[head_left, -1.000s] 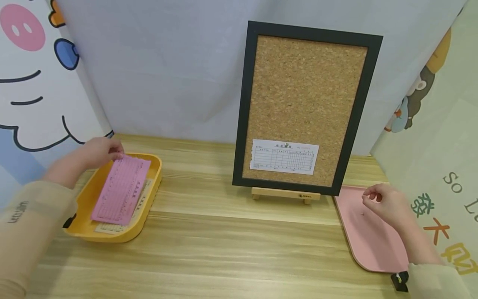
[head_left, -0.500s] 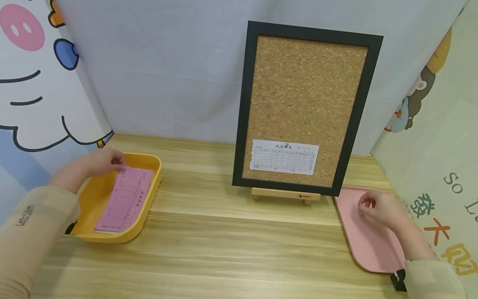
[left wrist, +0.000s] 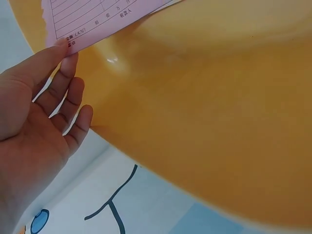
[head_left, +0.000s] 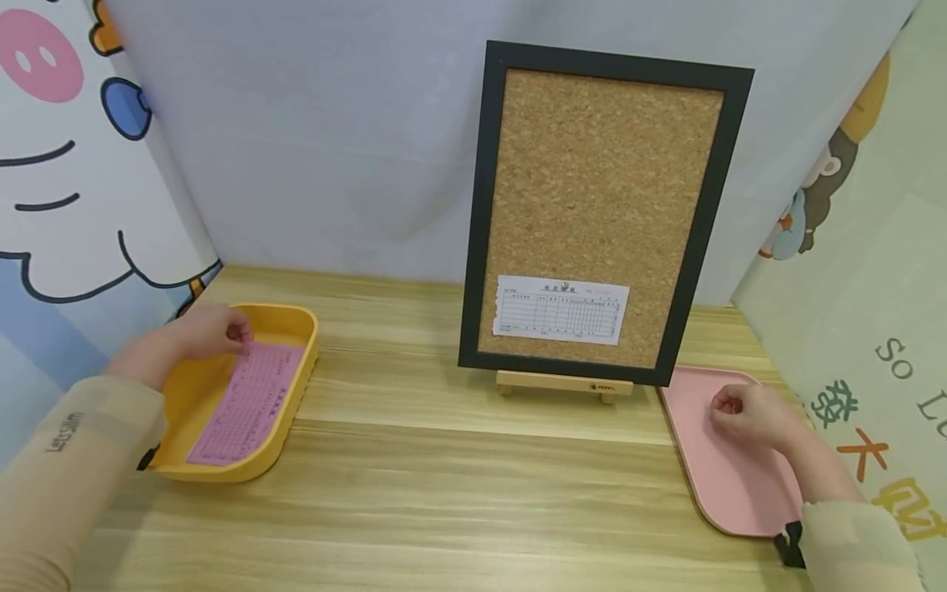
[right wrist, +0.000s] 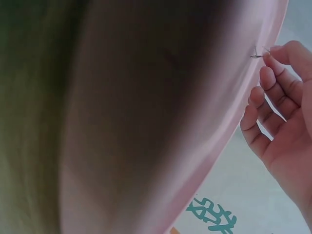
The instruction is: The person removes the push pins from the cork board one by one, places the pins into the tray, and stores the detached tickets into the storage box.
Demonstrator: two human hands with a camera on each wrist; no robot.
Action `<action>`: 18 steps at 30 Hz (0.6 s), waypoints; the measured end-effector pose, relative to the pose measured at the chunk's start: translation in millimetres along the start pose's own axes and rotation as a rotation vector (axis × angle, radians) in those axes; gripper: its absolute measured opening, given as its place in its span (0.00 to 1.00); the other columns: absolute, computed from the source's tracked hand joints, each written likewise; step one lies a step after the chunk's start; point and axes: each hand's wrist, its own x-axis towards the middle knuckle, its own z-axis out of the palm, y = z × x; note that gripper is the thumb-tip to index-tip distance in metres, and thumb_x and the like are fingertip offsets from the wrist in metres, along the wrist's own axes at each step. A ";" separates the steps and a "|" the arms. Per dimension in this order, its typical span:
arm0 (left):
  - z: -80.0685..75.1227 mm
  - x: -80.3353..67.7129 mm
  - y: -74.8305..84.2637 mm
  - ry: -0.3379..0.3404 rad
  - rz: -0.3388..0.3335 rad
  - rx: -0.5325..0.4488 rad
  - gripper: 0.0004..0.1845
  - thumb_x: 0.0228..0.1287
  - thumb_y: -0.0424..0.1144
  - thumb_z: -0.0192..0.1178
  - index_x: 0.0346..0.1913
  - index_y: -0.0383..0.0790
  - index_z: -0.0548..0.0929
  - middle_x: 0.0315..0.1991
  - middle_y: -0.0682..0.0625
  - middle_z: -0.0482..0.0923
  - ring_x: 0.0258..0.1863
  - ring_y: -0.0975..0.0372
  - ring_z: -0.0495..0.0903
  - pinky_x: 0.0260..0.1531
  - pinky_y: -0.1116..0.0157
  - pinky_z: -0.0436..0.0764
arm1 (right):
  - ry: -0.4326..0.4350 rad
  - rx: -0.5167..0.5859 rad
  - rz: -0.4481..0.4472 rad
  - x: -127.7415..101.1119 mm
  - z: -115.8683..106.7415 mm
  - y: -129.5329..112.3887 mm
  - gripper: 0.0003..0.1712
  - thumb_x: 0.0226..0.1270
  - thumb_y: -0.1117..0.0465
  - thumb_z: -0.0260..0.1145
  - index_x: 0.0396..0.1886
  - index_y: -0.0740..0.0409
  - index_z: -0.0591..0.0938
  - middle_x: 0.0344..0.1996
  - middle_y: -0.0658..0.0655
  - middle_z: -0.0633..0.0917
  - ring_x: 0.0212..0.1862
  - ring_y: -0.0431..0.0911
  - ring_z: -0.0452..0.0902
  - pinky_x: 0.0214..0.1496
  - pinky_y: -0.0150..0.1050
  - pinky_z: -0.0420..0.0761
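In the head view my left hand [head_left: 210,330] pinches the top corner of a pink printed form slip [head_left: 251,403], which slants down into the yellow tray [head_left: 305,374]. The left wrist view shows thumb and forefinger on that slip [left wrist: 92,22], the other fingers loosely bent; another sheet's pale edge shows beneath it. My right hand [head_left: 750,418] is low over the pink tray [head_left: 747,497]. In the right wrist view its thumb and forefinger pinch a small thumbtack [right wrist: 265,49], largely hidden by the fingertips. A thin dark, pin-like piece [right wrist: 255,55] shows beside them.
A black-framed corkboard [head_left: 607,189] stands on a small wooden easel [head_left: 565,383] at the back. A white form [head_left: 560,311] is pinned low on it by a tack [head_left: 565,286]. Black clips [head_left: 790,544] sit near the trays. Printed cloth walls enclose the wooden table [head_left: 444,493].
My left hand has come down slightly, and the pink slip has sunk lower into the yellow tray, covering the paler paper. My right hand has lowered to the pink tray, its fingertips closer together.
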 end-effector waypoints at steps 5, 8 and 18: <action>2.0 1.0 0.7 -0.024 -0.017 0.034 0.04 0.60 0.35 0.63 0.32 0.38 0.79 0.28 0.51 0.75 0.31 0.58 0.71 0.34 0.61 0.71 | -0.041 0.035 0.018 -0.4 1.7 5.1 0.04 0.57 0.62 0.67 0.27 0.57 0.80 0.23 0.48 0.77 0.28 0.40 0.67 0.29 0.34 0.68; 2.6 2.0 1.0 -0.035 -0.019 0.046 0.05 0.60 0.36 0.63 0.32 0.37 0.80 0.28 0.51 0.75 0.31 0.58 0.71 0.34 0.61 0.71 | -0.052 0.048 0.027 -1.0 2.4 7.1 0.04 0.58 0.62 0.67 0.28 0.57 0.80 0.24 0.49 0.77 0.28 0.41 0.67 0.29 0.34 0.68; -5.7 2.1 5.6 -0.046 -0.019 0.038 0.11 0.61 0.36 0.62 0.43 0.31 0.81 0.36 0.45 0.80 0.36 0.55 0.75 0.42 0.51 0.76 | -0.060 0.061 0.033 -2.7 2.2 10.8 0.04 0.57 0.62 0.68 0.28 0.57 0.80 0.24 0.49 0.78 0.29 0.40 0.68 0.30 0.33 0.70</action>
